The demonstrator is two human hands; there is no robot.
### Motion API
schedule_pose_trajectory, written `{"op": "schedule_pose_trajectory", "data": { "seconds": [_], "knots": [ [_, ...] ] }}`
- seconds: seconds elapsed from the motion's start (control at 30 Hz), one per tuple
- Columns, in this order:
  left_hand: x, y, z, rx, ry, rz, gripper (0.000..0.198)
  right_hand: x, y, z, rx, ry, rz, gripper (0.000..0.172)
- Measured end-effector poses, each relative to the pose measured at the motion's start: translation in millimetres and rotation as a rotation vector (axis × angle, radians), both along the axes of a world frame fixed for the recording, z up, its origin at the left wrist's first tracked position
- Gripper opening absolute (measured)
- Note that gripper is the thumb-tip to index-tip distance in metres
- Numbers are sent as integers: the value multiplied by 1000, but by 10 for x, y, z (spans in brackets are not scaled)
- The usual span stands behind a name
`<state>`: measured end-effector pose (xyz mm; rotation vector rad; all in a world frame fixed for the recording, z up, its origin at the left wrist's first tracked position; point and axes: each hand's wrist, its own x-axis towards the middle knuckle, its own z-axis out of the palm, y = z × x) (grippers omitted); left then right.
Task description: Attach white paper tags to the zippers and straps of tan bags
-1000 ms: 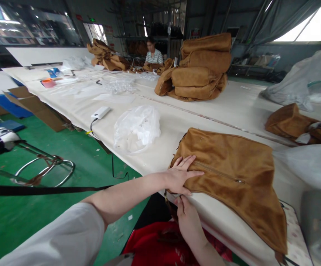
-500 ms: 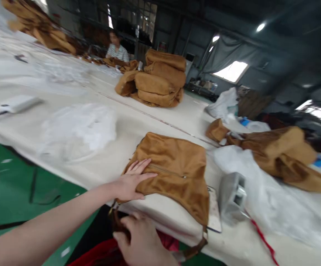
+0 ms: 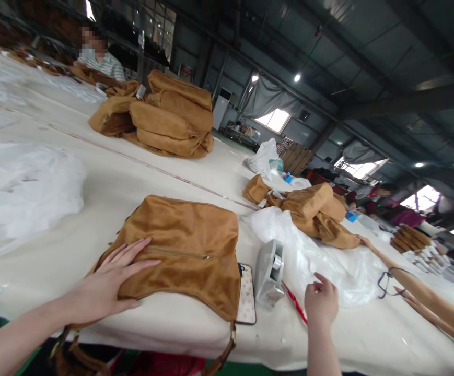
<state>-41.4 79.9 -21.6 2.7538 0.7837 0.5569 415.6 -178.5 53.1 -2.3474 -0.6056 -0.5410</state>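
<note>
A tan suede bag (image 3: pixel 187 245) lies flat near the table's front edge, zipper side up, its straps hanging over the edge. My left hand (image 3: pixel 109 282) rests flat on the bag's left end, fingers stretched out. My right hand (image 3: pixel 321 302) is raised over the table to the right of the bag, fingers curled loosely, beside a red cord (image 3: pixel 294 304) and clear plastic sheeting (image 3: pixel 321 250). Nothing shows in it. A grey tape dispenser (image 3: pixel 269 274) stands between the bag and that hand.
A phone in a patterned case (image 3: pixel 247 297) pokes out from under the bag. A stack of tan bags (image 3: pixel 172 120) sits further back, more (image 3: pixel 313 211) at right. White plastic (image 3: pixel 19 188) lies left. A seated person (image 3: pixel 99 55) is far back; another person's forearm (image 3: pixel 426 295) reaches in from the right.
My view has swung to the right. My right hand came up from below the table edge and moved right, to the red cord. My left hand stayed flat on the bag.
</note>
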Motion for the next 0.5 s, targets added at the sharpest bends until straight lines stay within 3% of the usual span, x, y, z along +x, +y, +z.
{"op": "schedule_pose_trajectory", "data": {
  "seconds": [0.13, 0.3, 0.4, 0.5],
  "knots": [
    [-15, 3, -8, -2, 3, 1, 73, 418, -35, -65, -152, 101, -3, 36],
    [21, 2, 13, -28, 25, 13, 70, 463, -3, -85, -169, 141, -16, 37],
    [74, -139, 345, -57, -39, 44, 63, 238, -19, -6, -95, 132, -58, 43],
    [78, -450, 967, -44, -248, 29, 75, -257, -17, 88, 117, 40, -5, 41]
  ]
}}
